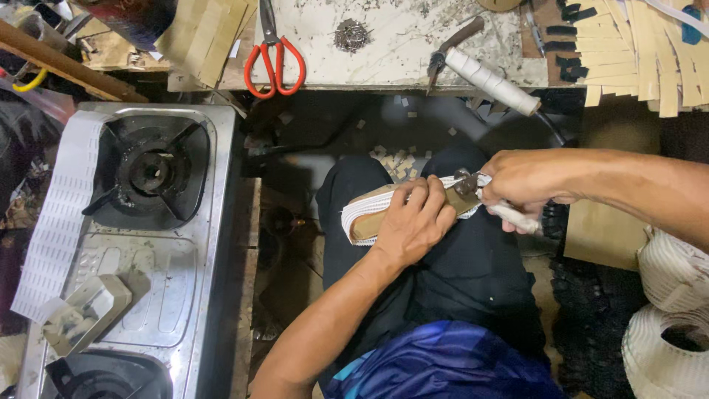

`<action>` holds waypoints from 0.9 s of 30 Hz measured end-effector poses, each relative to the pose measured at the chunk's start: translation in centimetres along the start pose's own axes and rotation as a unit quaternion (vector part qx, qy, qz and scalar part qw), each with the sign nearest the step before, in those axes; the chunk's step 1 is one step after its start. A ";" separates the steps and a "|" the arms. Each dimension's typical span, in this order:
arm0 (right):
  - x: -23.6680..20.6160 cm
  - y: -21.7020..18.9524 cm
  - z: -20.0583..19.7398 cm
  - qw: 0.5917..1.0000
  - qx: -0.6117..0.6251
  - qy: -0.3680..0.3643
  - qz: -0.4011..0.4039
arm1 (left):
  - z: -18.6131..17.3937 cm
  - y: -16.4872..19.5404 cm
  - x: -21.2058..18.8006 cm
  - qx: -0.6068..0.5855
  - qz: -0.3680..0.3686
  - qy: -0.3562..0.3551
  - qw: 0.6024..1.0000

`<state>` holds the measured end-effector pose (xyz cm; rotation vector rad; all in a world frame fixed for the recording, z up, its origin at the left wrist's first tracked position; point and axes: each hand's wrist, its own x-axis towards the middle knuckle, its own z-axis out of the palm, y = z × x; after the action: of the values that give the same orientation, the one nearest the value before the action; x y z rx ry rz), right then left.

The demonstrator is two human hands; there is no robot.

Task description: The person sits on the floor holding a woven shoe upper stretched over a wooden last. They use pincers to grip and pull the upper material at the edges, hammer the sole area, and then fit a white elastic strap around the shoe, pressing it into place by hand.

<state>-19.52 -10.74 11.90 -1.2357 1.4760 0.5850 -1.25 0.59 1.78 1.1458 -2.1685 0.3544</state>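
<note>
In the middle of the frame, the left hand [413, 222] is pressing down on a tan shoe sole [369, 220] wrapped with a white ribbed strap [353, 210], its fingers curled closed over the sole's top edge as it is lying across the person's dark-trousered lap. Just to its right, the right hand [526, 183] is gripping the white-wrapped handles of a pair of pincers [473, 185], fist closed tight, with the metal head biting at the strap where it is meeting the sole's end. At the left of the frame a steel gas stove [192, 244] is sitting with a long white perforated strip [63, 207] draped over its edge. Along the top, red-handled scissors [273, 55] and a hammer with a white-taped handle [491, 77] are resting on a worn bench [399, 44]. Rolls of white strap [668, 318] are lying at the lower right.
</note>
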 end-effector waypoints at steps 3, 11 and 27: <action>-0.2 0.5 0.7 0.999 0.007 0.038 -0.022 | 0.0 -0.1 0.0 0.004 -0.003 -0.009 1.000; 1.3 4.4 5.6 0.952 0.087 0.225 -0.190 | 1.2 -1.0 1.1 -0.037 -0.045 -0.014 0.998; 2.1 8.4 6.1 0.892 -0.137 0.321 -0.289 | 3.0 -1.0 1.3 -0.019 0.026 -0.077 0.997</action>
<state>-24.39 -3.43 6.04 -2.1291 1.4525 -0.0472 -2.27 -2.34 0.34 1.1311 -2.3319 0.2530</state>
